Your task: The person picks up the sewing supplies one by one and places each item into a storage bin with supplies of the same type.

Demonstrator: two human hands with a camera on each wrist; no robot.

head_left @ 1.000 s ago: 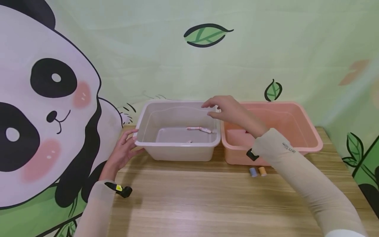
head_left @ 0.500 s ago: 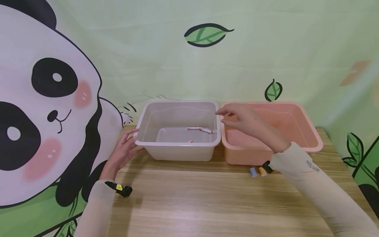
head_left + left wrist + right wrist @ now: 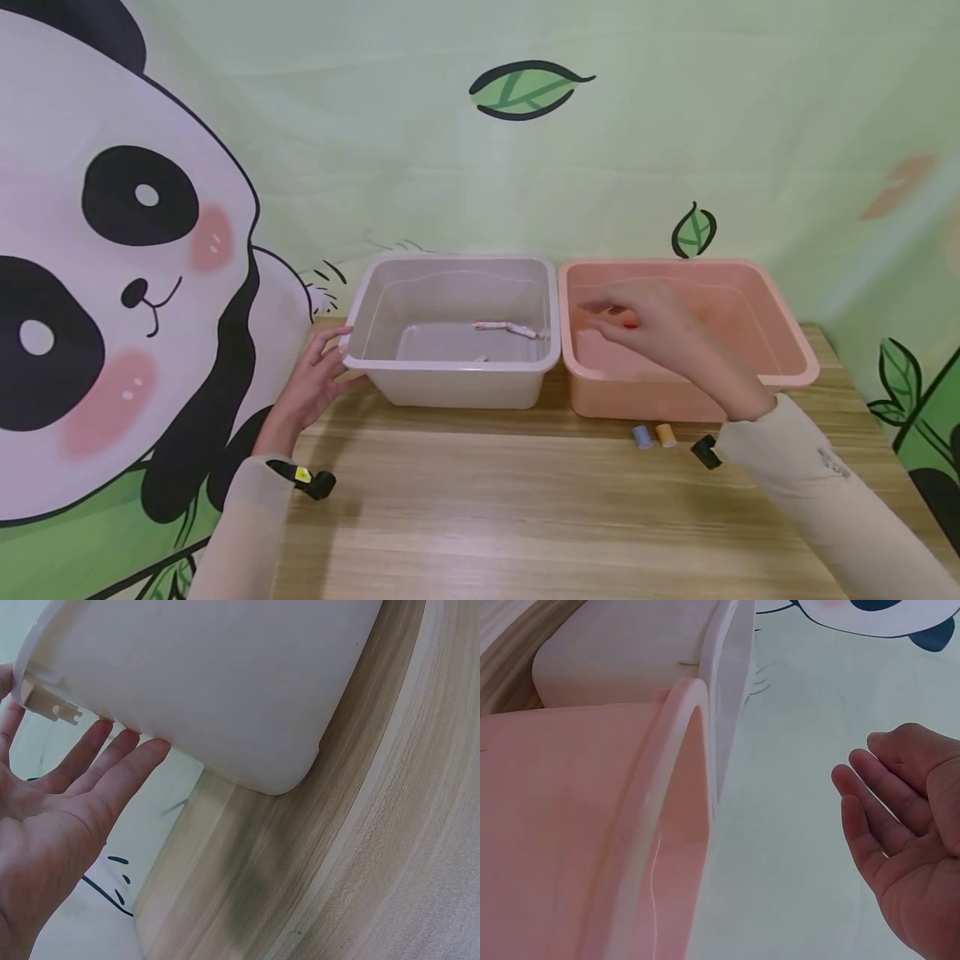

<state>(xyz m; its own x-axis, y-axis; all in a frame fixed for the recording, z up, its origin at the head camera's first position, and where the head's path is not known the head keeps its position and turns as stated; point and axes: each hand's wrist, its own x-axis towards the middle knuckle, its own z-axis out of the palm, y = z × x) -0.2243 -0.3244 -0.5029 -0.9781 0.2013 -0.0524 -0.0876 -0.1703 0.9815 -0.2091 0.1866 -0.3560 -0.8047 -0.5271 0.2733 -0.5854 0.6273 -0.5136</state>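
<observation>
My left hand (image 3: 313, 379) touches the left side of an off-white plastic bin (image 3: 457, 387). In the left wrist view, its extended fingertips (image 3: 154, 750) meet the outer wall just below the rim. Inside that bin lie thin white sticks (image 3: 492, 326) with reddish marks and a tiny pale piece (image 3: 482, 358). My right hand (image 3: 648, 325) is over the pink bin (image 3: 615, 402), fingers loosely bent. The right wrist view shows the palm (image 3: 922, 877) with nothing in it. A bit of red (image 3: 630, 325) shows beside the right thumb, mostly hidden by the hand.
A small blue cylinder (image 3: 642, 437) and an orange one (image 3: 665, 435) stand in front of the pink bin on the wooden table (image 3: 480, 508). The two bins sit side by side. Behind them hangs a green cloth (image 3: 375, 125) with panda and leaf prints.
My right hand has moved right and down, from over the off-white bin's right edge to over the pink bin. My left hand has stayed at the off-white bin.
</observation>
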